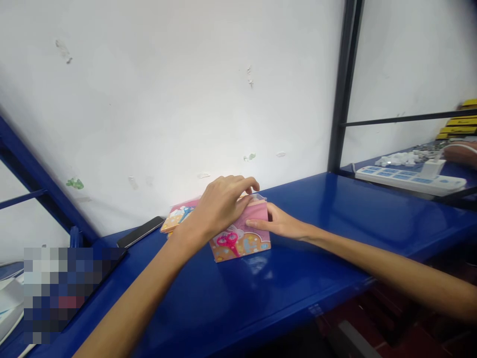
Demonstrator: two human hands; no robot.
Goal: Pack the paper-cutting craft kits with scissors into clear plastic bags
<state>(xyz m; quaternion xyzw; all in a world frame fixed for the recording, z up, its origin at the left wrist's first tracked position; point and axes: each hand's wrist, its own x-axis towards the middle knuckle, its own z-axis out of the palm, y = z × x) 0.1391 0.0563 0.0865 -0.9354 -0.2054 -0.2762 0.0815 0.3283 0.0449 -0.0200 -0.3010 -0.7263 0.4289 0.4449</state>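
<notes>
A pink and orange pack [257, 243] with pink scissors on its front stands upright on the blue table, with what looks like clear plastic at its top edge. My right hand [285, 222] grips its right side, thumb on the front and fingers behind. Over the top left of the pack arches my left hand [227, 199], its thumb close to the upper edge and its bent fingers apart from the thumb. Behind my left wrist lies a similar pack [182, 213] with blue scissors on it, partly hidden.
A black phone [141, 231] lies near the wall, to the left. Beyond a dark metal post [341, 89] are a white power strip [410, 180] with a plug and stacked yellow boxes [462, 122]. The blue table [298, 283] has its front edge below my right forearm.
</notes>
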